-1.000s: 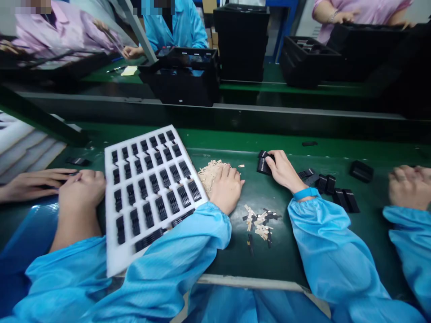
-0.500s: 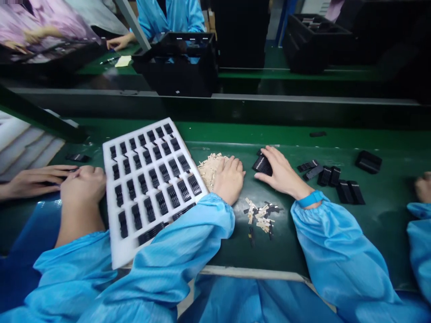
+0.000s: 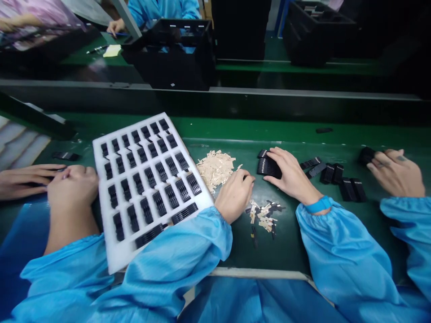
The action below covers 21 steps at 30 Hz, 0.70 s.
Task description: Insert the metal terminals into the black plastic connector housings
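My left hand (image 3: 235, 195) is just right of a heap of flat beige slips (image 3: 214, 168). Its fingers are curled into a pinch, and what they hold, if anything, is too small to make out. My right hand (image 3: 290, 174) has its thumb and fingers around the right side of a group of black slotted pieces (image 3: 268, 166) lying on the green table. Part of that group is hidden under the fingers. In front of both hands lies a loose scatter of beige and black strips (image 3: 266, 220). A white foam tray (image 3: 131, 142) with rows of black slotted pieces stands left of the heap.
More black pieces (image 3: 352, 189) lie to the right. A co-worker's hand (image 3: 397, 172) covers a black block (image 3: 366, 155) there. Another person's hands (image 3: 72, 184) are left of the tray. Black bins (image 3: 171, 58) stand beyond the ledge (image 3: 242, 93).
My left hand has come off the heap of slips, moving right and toward me, with its fingers now curled. The right-hand co-worker's hand has come in over the black block.
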{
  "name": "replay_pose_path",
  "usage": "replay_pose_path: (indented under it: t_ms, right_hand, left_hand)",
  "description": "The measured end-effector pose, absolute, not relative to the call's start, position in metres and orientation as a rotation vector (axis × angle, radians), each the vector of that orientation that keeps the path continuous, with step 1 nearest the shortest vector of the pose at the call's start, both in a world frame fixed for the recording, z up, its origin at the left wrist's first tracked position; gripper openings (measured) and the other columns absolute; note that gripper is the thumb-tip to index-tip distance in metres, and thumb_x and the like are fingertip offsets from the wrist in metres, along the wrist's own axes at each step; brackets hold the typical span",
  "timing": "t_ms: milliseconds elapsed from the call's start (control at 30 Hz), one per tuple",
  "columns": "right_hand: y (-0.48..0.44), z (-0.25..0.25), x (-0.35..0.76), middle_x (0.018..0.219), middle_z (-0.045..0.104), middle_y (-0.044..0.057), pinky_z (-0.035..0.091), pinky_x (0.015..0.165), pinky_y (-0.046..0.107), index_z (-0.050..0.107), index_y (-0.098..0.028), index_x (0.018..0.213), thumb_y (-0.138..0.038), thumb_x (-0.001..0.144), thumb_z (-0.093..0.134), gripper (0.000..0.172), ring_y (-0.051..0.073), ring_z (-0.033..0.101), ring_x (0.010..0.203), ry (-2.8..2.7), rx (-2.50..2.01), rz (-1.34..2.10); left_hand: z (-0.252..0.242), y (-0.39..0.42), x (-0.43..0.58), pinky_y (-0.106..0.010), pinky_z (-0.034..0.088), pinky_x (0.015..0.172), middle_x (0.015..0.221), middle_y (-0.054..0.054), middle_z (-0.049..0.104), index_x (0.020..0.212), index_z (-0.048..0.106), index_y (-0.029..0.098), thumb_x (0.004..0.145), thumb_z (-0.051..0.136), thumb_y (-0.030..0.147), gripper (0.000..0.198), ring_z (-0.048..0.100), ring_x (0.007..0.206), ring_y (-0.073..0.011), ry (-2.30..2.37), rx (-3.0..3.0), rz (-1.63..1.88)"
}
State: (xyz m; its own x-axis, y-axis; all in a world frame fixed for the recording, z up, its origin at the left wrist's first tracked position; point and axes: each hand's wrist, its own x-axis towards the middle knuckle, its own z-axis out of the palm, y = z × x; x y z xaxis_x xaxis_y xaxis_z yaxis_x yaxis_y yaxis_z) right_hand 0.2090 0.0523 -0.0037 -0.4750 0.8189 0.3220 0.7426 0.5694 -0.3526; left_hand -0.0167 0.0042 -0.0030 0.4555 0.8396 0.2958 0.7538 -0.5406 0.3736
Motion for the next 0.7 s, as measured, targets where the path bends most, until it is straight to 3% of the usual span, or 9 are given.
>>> replay_pose_path:
  t_ms: [100,233,400,500,600,700]
  right_hand:
    - [0.041,0.002,0.203,0.123,0.062,0.016,0.048,0.096,0.051,0.058,-0.018,0.118,-0.034,0.091,0.068,0.033,0.034,0.057,0.116,-2.352,-1.350,0.098]
    - [0.038,0.001,0.205,0.100,0.064,0.011,0.049,0.082,0.042,0.060,-0.019,0.103,-0.028,0.097,0.058,0.011,0.028,0.058,0.093,-2.387,-1.350,0.163]
    - [0.043,0.003,0.215,0.097,0.068,0.010,0.047,0.083,0.042,0.066,-0.019,0.104,-0.029,0.100,0.054,0.016,0.027,0.059,0.091,-2.345,-1.259,0.142]
    - [0.037,0.011,0.210,0.093,0.070,0.008,0.048,0.082,0.041,0.069,-0.020,0.098,-0.029,0.098,0.060,0.013,0.024,0.061,0.088,-2.218,-1.185,0.195]
    - [0.025,0.017,0.193,0.086,0.068,0.006,0.048,0.070,0.034,0.070,-0.020,0.099,-0.029,0.097,0.061,0.013,0.020,0.061,0.077,-2.051,-1.193,0.362]
    - [0.017,0.018,0.176,0.084,0.069,0.004,0.046,0.061,0.030,0.072,-0.021,0.102,-0.032,0.098,0.060,0.017,0.017,0.061,0.069,-2.003,-1.209,0.594]
  left_hand:
    - [-0.005,0.007,-0.020,-0.038,0.054,0.091,0.106,-0.011,0.061,0.107,0.061,0.015,0.101,0.042,0.019,0.020,0.061,0.101,-0.0233,1.424,2.385,0.698]
    - [-0.008,0.009,-0.020,-0.038,0.053,0.089,0.102,-0.009,0.064,0.102,0.061,0.017,0.099,0.044,0.019,0.017,0.063,0.097,-0.0226,1.428,2.253,0.658]
    - [-0.004,0.010,-0.022,-0.036,0.053,0.087,0.099,-0.004,0.071,0.100,0.062,0.021,0.100,0.043,0.021,0.019,0.068,0.093,-0.0197,1.321,2.020,0.633]
    - [-0.003,0.011,-0.021,-0.036,0.054,0.084,0.092,-0.004,0.073,0.110,0.062,0.020,0.101,0.044,0.026,0.021,0.069,0.087,-0.0182,1.315,1.822,0.730]
    - [-0.005,0.011,-0.017,-0.034,0.056,0.091,0.114,-0.010,0.072,0.126,0.058,0.017,0.098,0.053,0.034,0.032,0.069,0.102,-0.0190,1.184,1.537,0.950]
    - [-0.008,0.012,-0.011,-0.033,0.058,0.092,0.120,-0.011,0.072,0.117,0.065,0.015,0.092,0.064,0.040,0.036,0.070,0.106,-0.0204,0.952,1.279,0.999]
